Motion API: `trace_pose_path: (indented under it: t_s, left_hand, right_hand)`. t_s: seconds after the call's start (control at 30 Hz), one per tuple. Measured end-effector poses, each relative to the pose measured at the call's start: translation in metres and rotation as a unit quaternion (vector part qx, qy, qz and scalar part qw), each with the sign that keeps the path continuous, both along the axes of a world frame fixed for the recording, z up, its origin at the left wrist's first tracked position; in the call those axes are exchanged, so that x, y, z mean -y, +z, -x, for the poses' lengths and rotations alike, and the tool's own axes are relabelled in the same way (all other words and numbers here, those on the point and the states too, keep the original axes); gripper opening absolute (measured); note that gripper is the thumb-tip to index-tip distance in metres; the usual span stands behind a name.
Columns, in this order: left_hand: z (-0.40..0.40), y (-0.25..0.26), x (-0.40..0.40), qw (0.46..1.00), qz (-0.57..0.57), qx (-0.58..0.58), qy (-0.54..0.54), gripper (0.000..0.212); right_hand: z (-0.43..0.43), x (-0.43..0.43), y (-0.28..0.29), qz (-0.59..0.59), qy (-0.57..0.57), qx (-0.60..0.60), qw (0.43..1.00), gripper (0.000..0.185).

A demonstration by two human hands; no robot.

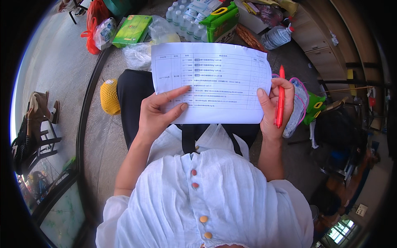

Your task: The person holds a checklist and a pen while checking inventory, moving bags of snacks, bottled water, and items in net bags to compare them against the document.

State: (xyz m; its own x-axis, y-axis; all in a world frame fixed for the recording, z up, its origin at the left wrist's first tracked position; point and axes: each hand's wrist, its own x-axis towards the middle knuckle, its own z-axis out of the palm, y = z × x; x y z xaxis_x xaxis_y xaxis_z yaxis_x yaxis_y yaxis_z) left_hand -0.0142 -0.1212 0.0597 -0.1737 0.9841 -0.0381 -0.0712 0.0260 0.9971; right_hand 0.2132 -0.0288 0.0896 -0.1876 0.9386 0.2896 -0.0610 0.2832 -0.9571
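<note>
A white printed sheet (214, 114) bearing a table of text is held up in front of me above my lap. The thumb and index finger of my left hand (156, 110) lie spread on its lower left part, the index fingertip at one row. The other left fingers are hidden, apparently behind the paper. My right hand (276, 107) grips the right edge, its thumb on the front. A red pen (281, 102) stands nearly upright in that same hand, lying across the fingers.
Beyond the sheet are packs of water bottles (183, 23), a green rice bag (221, 23), a green box (132, 30) and a large clear jug (277, 36). A yellow mesh-wrapped item (109, 96) lies left of my legs. At far left a person (38, 105) sits.
</note>
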Motion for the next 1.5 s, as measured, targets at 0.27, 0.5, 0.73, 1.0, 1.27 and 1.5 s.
trace_pose_path:
  t_s: [0.27, 0.5, 0.73, 1.0, 1.27, 1.5]
  left_hand:
    - [-0.010, -0.012, -0.006, 1.000, 0.019, 0.008, -0.009, 0.034]
    - [-0.024, -0.034, -0.018, 0.998, 0.059, 0.017, -0.030, 0.027]
    - [-0.033, -0.052, -0.023, 0.990, 0.065, 0.057, -0.109, 0.015]
    - [-0.043, -0.083, -0.030, 0.986, 0.104, 0.035, -0.124, 0.021]
    - [-0.046, -0.088, -0.036, 0.980, 0.135, 0.021, -0.145, 0.023]
    - [-0.051, -0.086, -0.036, 0.978, 0.153, 0.016, -0.144, 0.022]
  right_hand:
    - [-0.010, -0.002, -0.012, 0.001, -0.017, 0.024, 1.000, 0.033]
    - [-0.033, 0.003, -0.035, 0.028, -0.056, 0.064, 0.996, 0.030]
    - [-0.044, 0.005, -0.055, 0.062, -0.088, 0.065, 0.992, 0.028]
    - [-0.056, 0.002, -0.097, 0.052, -0.126, 0.125, 0.983, 0.025]
    - [-0.063, -0.006, -0.106, 0.057, -0.162, 0.202, 0.964, 0.030]
    - [-0.064, -0.007, -0.108, 0.036, -0.167, 0.207, 0.963, 0.032]
